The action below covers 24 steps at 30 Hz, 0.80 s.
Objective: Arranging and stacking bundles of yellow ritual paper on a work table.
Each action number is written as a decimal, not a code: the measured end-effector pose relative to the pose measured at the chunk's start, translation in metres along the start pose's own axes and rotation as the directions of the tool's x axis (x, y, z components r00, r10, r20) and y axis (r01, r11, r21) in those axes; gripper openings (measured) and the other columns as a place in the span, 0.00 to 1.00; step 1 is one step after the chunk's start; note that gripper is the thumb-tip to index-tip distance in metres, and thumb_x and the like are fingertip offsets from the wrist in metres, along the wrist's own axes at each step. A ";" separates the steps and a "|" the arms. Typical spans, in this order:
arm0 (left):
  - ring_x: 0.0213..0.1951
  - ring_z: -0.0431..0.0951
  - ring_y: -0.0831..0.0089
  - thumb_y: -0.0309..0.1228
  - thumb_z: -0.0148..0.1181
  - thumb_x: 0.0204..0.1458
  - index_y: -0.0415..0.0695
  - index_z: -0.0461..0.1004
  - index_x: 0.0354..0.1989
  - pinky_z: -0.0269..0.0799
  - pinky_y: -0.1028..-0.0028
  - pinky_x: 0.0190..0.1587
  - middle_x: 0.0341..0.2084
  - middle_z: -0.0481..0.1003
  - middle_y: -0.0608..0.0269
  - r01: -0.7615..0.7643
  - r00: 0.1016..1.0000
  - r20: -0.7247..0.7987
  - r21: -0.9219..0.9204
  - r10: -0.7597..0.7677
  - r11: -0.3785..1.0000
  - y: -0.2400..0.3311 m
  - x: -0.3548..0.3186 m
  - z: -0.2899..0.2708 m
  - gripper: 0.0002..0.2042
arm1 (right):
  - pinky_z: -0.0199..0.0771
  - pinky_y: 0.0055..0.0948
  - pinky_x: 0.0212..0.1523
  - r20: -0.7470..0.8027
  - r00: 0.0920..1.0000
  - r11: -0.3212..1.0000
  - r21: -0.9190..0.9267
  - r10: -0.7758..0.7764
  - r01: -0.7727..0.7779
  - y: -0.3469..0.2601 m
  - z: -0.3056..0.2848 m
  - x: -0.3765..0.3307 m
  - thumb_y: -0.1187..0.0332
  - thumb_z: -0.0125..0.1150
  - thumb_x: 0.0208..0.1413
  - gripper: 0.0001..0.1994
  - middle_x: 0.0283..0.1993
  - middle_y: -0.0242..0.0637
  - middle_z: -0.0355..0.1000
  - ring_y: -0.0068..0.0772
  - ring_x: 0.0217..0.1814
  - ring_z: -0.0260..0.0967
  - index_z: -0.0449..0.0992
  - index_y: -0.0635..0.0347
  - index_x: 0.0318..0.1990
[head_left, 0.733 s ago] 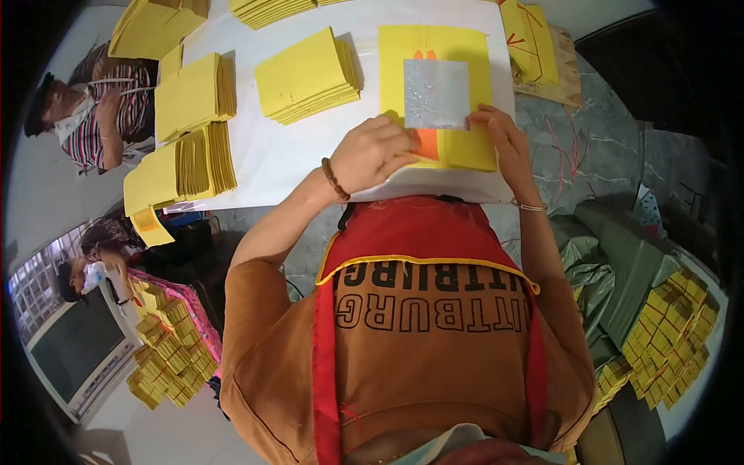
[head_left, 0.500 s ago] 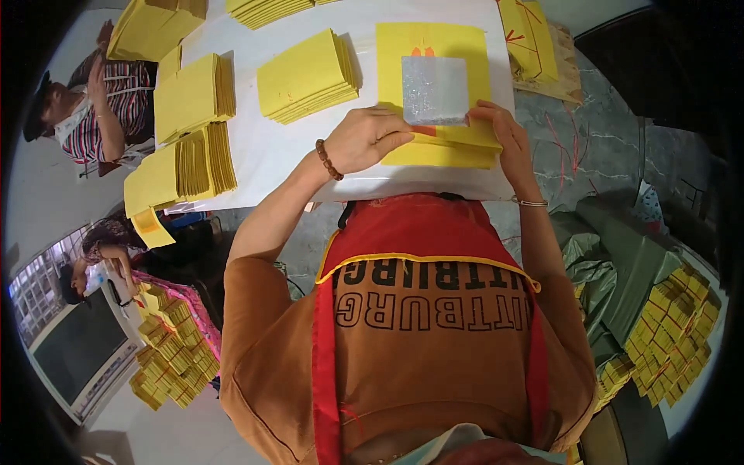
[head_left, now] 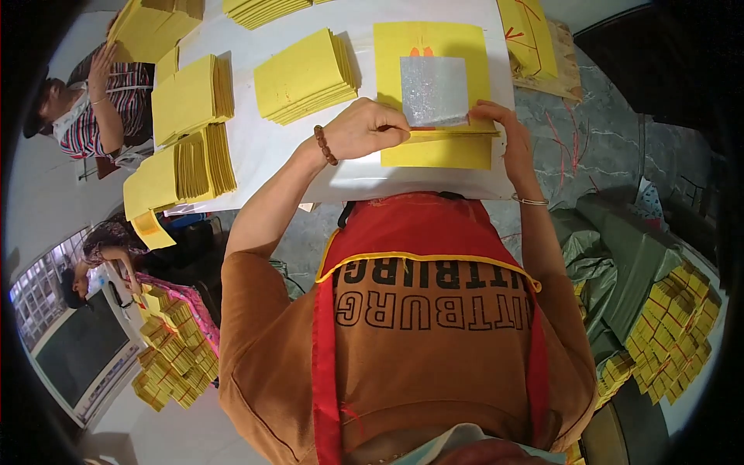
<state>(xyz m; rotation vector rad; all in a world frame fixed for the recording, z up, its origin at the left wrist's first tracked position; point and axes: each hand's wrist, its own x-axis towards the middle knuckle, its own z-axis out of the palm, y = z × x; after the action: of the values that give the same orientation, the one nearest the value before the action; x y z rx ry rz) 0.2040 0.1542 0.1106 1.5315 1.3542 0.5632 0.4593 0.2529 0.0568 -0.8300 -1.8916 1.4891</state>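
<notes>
A stack of yellow paper sheets (head_left: 391, 46) lies near the table's right end, with a silver foil square (head_left: 434, 89) and small orange-red marks on its top sheet. Across the lower part of the stack, the top sheet's near edge is raised into a narrow fold. My left hand (head_left: 364, 128), with a brown bead bracelet at the wrist, pinches the left end of this fold. Bent over the fold's right end are the fingers of my right hand (head_left: 508, 136), near the foil's lower corner; its thumb is mostly hidden. A bangle circles that wrist.
Folded yellow paper bundles (head_left: 306, 74) lie left on the white table (head_left: 248, 163), more (head_left: 182, 97) beyond them. A co-worker (head_left: 97, 116) handles paper at the far left; another person (head_left: 112, 252) bends over piles. Tied yellow bundles (head_left: 674, 333) and green sheeting (head_left: 620, 271) lie right.
The near flap of the top sheet has lifted from lying toward me into a narrow upright fold. My left hand has shifted slightly left and tightened. The co-worker's hands moved to the paper pile.
</notes>
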 end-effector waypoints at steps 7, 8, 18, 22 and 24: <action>0.22 0.70 0.78 0.30 0.54 0.47 0.38 0.76 0.29 0.66 0.76 0.27 0.18 0.74 0.62 0.000 1.000 -0.017 -0.113 -0.002 0.994 -0.009 0.003 0.000 0.09 | 0.52 0.31 0.62 0.026 0.997 0.994 0.084 -0.068 0.065 0.012 -0.003 -0.001 0.52 0.30 0.62 0.27 0.48 0.40 0.71 0.36 0.59 0.61 0.73 0.65 0.44; 0.22 0.69 0.80 0.30 0.54 0.47 0.38 0.76 0.29 0.65 0.77 0.26 0.18 0.73 0.64 0.056 0.998 0.008 -0.135 -0.056 0.989 -0.011 0.004 -0.001 0.08 | 0.52 0.31 0.62 0.027 0.997 0.994 0.085 -0.067 0.064 0.014 -0.004 -0.001 0.52 0.30 0.62 0.27 0.48 0.40 0.71 0.36 0.59 0.61 0.73 0.65 0.44; 0.22 0.64 0.84 0.27 0.55 0.45 0.38 0.75 0.26 0.62 0.80 0.26 0.16 0.69 0.70 0.116 0.993 0.042 -0.269 -0.109 0.956 -0.007 0.004 0.002 0.05 | 0.51 0.33 0.62 0.090 0.993 0.997 0.031 -0.080 0.077 0.015 -0.009 0.002 0.42 0.30 0.59 0.33 0.49 0.40 0.70 0.37 0.59 0.59 0.73 0.65 0.44; 0.22 0.64 0.84 0.27 0.55 0.45 0.38 0.75 0.25 0.62 0.80 0.26 0.16 0.69 0.70 0.139 0.990 0.047 -0.257 -0.131 0.956 -0.007 0.005 0.003 0.06 | 0.52 0.33 0.61 0.111 0.989 0.995 0.030 -0.100 0.097 0.017 -0.011 0.002 0.39 0.31 0.58 0.35 0.48 0.40 0.70 0.37 0.60 0.59 0.73 0.64 0.45; 0.21 0.64 0.84 0.28 0.55 0.45 0.38 0.75 0.24 0.61 0.79 0.26 0.15 0.69 0.69 0.135 0.991 0.051 -0.225 -0.127 0.965 -0.003 0.005 0.002 0.06 | 0.52 0.34 0.61 0.115 0.989 0.996 0.035 -0.090 0.086 0.019 -0.011 0.002 0.38 0.33 0.56 0.35 0.48 0.40 0.70 0.38 0.60 0.59 0.73 0.63 0.45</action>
<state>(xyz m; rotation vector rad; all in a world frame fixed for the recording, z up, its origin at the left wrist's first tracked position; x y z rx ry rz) 0.2053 0.1582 0.1058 1.2512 1.3045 0.5837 0.4689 0.2644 0.0405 -0.6500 -1.9584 1.5375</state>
